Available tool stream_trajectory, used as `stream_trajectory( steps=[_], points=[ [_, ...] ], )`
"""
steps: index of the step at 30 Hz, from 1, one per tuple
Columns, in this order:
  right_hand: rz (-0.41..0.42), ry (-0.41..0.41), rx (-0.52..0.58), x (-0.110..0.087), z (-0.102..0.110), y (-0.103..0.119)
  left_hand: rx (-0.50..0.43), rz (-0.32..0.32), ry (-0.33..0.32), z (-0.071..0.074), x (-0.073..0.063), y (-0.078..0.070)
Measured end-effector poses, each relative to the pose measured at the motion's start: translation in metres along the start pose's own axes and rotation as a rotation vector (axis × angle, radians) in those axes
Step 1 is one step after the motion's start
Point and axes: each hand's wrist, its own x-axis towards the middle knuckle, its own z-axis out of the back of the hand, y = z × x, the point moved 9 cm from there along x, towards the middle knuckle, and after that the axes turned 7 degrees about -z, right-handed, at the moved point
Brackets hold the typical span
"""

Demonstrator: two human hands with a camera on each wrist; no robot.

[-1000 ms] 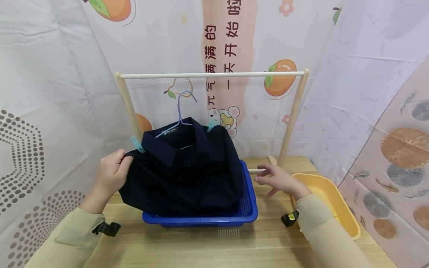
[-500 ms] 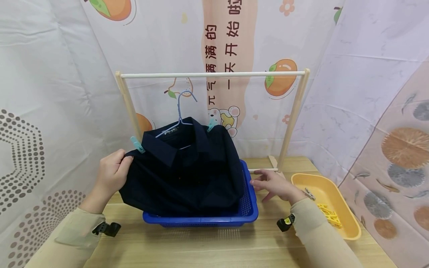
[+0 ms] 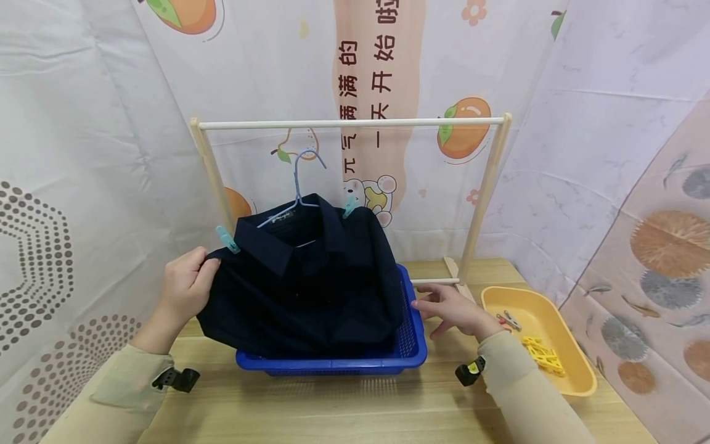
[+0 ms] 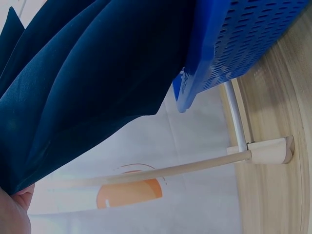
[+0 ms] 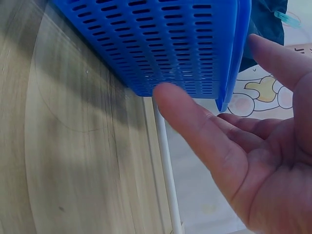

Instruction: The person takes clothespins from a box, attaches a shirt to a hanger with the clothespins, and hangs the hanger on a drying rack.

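Observation:
In the head view a dark navy shirt (image 3: 316, 296) lies bunched in a blue basket (image 3: 417, 345), spilling over its left side. A light blue wire hanger (image 3: 296, 185) sits in its collar, hook upward. Turquoise clothespins (image 3: 228, 239) clip the shirt at both shoulders. My left hand (image 3: 188, 283) pinches the shirt's cloth just below the left clothespin and holds it out to the side. Beside the basket's right rim, my right hand (image 3: 452, 308) has its fingers loosely spread. The right wrist view shows that hand (image 5: 263, 161) with nothing in it, one fingertip over the rim.
A wooden rack with a white top bar (image 3: 355, 124) stands behind the basket. A yellow tray (image 3: 577, 370) at the right holds yellow clothespins (image 3: 543, 356) and a few other clips (image 3: 509, 320). Everything stands on a wooden table (image 3: 355, 407), with printed curtains behind and at the sides.
My right hand has moved left from near the yellow tray to the basket's right rim, uncovering the clips in the tray. The left hand and shirt have stayed in place.

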Motion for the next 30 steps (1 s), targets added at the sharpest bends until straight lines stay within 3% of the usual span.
stream_trajectory(
  steps=[30],
  points=[
    [0.016, 0.057, 0.042, -0.002, -0.012, 0.000, 0.003, 0.000, 0.000, 0.000, 0.000, -0.001]
  ],
)
